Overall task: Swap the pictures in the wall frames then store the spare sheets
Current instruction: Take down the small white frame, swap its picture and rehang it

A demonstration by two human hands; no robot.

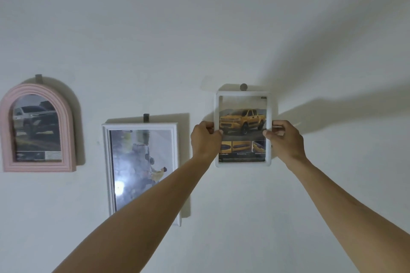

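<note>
Three frames hang on the white wall [221,29]. Rightmost: small white rounded-corner frame [243,93], directly under a round grey wall hook [243,86]; it holds a yellow pickup truck picture [243,122] with a strip of smaller images along the bottom.

Left hand [204,139] grips the left edge of this frame at mid-height: thumb over the front, tip on the picture's lower left, fingers [207,126] curled round the rim. Right hand [286,139] grips the right edge at the same height, thumb across the front, fingers [280,127] curled behind the rim. The frame sits between the two hands, upright, against or just off the wall; cannot tell which.

Middle: taller white rectangular frame [142,126] on a dark hook [146,117], its lower part hidden by the left forearm. Far left: pink arched frame [68,139] showing a dark vehicle.
</note>
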